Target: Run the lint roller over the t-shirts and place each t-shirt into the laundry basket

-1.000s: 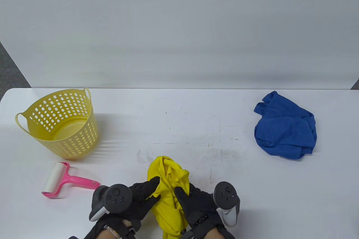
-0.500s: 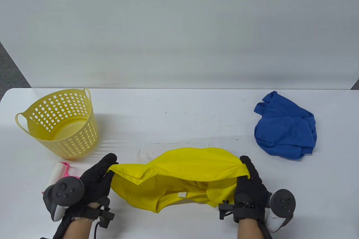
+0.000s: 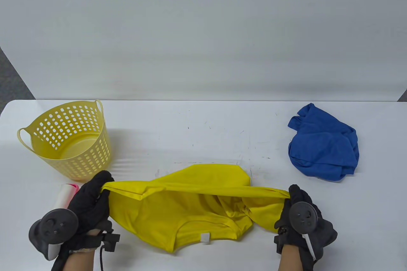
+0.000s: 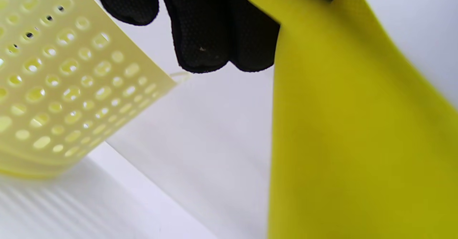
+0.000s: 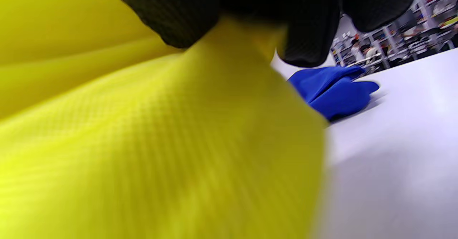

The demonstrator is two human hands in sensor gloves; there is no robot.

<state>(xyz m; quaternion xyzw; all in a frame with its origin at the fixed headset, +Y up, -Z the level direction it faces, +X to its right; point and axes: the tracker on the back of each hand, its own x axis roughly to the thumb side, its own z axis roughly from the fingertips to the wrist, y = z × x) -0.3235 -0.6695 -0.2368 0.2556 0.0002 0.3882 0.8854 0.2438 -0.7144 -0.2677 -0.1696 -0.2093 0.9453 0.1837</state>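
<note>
A yellow t-shirt (image 3: 190, 210) is stretched wide between both hands near the table's front edge, its white label facing up. My left hand (image 3: 90, 201) pinches the shirt's left end; my right hand (image 3: 294, 202) pinches its right end. The left wrist view shows gloved fingers (image 4: 214, 35) on the yellow t-shirt (image 4: 357, 142) beside the basket (image 4: 71, 88). Yellow t-shirt (image 5: 161, 142) fills the right wrist view, held under the gloved fingers (image 5: 307, 28). A pink lint roller (image 3: 67, 193) lies left of my left hand, partly hidden by it. The yellow laundry basket (image 3: 68, 139) stands at the left.
A crumpled blue t-shirt (image 3: 322, 144) lies at the right of the white table (image 3: 197, 131), also seen as the blue t-shirt (image 5: 332, 90) in the right wrist view. A pale wall panel rises behind the table's far edge.
The hands have moved apart from the middle, pulling the bunched yellow t-shirt out into a wide stretched shape. The left hand now covers part of the lint roller.
</note>
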